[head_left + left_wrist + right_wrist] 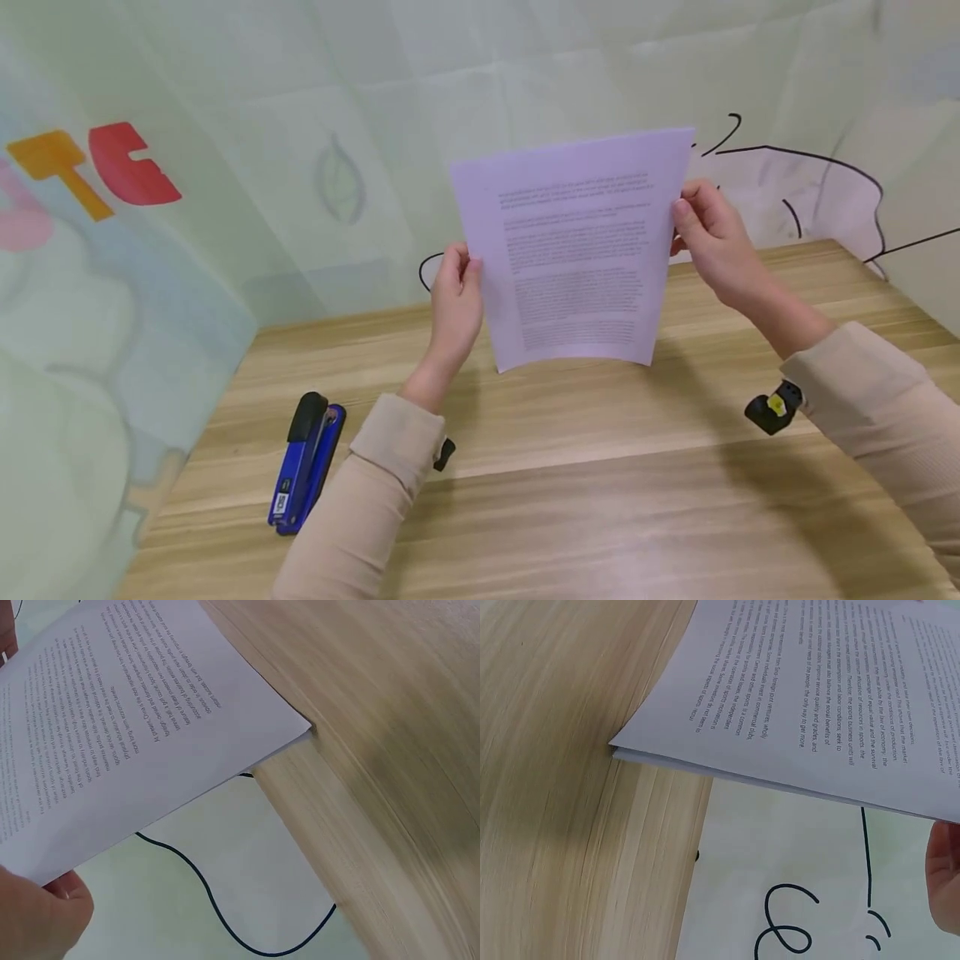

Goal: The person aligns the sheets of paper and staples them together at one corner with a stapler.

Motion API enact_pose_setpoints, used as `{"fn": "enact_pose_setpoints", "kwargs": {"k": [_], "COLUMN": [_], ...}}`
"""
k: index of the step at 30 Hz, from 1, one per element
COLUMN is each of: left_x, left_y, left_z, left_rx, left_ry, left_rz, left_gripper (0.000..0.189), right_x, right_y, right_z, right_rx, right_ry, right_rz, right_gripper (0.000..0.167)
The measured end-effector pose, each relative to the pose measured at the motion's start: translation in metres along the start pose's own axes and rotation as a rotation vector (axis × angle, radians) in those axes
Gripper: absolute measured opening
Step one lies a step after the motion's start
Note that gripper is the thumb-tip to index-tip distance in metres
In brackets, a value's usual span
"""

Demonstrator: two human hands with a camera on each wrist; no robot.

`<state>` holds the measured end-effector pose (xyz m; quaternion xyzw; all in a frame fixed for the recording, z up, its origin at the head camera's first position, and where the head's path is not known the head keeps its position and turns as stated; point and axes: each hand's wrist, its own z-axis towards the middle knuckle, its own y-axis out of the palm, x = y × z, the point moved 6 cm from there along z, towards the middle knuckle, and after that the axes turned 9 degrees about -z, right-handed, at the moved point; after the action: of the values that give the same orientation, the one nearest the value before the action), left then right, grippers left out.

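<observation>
"Where do we have the paper stack (577, 258)?"

"Roughly upright near the far edge of the desk (570, 433), its lower corners seemingly resting there. Our left hand (457, 300) pinches one side, our right hand (716, 246) the other, higher up."

"Why both sides?"

"Probably so we keep the sheets together and steady, letting the desk take some weight."

"And our stapler (303, 467)?"

"Near the left edge, leaving us the middle."
</observation>
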<state>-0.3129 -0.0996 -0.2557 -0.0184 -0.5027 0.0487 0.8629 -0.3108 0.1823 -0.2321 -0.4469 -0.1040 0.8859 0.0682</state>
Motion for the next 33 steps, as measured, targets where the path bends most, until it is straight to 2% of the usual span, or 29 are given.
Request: {"fn": "enact_pose_setpoints", "kwargs": {"k": [5, 8, 10, 12, 16, 21, 25, 27, 30, 33], "left_x": [0.001, 0.002, 0.002, 0.003, -0.004, -0.024, -0.042, -0.050, -0.064, -0.075], "left_y": [-0.002, -0.001, -0.001, -0.002, -0.004, -0.006, -0.002, 0.000, 0.006, 0.011], "left_z": [0.001, 0.002, 0.002, 0.001, -0.003, -0.024, -0.046, -0.057, -0.073, -0.086], "left_rx": [-0.013, -0.029, -0.053, -0.087, -0.167, -0.259, -0.313, -0.341, -0.393, -0.436], "left_ry": [0.038, 0.030, 0.014, -0.021, -0.170, -0.398, -0.515, -0.573, -0.658, -0.716], "left_rz": [0.052, 0.045, 0.039, 0.024, -0.019, -0.071, -0.084, -0.066, -0.056, -0.061], "left_gripper": [0.009, 0.010, 0.012, 0.016, 0.022, 0.025, 0.026, 0.024, 0.022, 0.022], "right_x": [-0.003, -0.005, -0.003, 0.002, 0.020, 0.046, 0.068, 0.078, 0.091, 0.101], "right_y": [-0.006, -0.012, -0.014, -0.014, -0.010, 0.000, 0.007, 0.010, 0.014, 0.017], "right_z": [0.002, 0.003, 0.004, 0.005, -0.002, -0.021, -0.045, -0.059, -0.079, -0.094], "right_rx": [0.072, 0.076, 0.061, 0.033, -0.047, -0.150, -0.246, -0.286, -0.330, -0.356], "right_ry": [0.012, 0.033, 0.076, 0.153, 0.359, 0.531, 0.659, 0.721, 0.779, 0.823], "right_rz": [-0.162, -0.197, -0.196, -0.188, -0.174, -0.103, -0.032, -0.030, -0.048, -0.057], "right_gripper": [0.009, 0.009, 0.009, 0.010, 0.017, 0.020, 0.021, 0.021, 0.021, 0.019]}}
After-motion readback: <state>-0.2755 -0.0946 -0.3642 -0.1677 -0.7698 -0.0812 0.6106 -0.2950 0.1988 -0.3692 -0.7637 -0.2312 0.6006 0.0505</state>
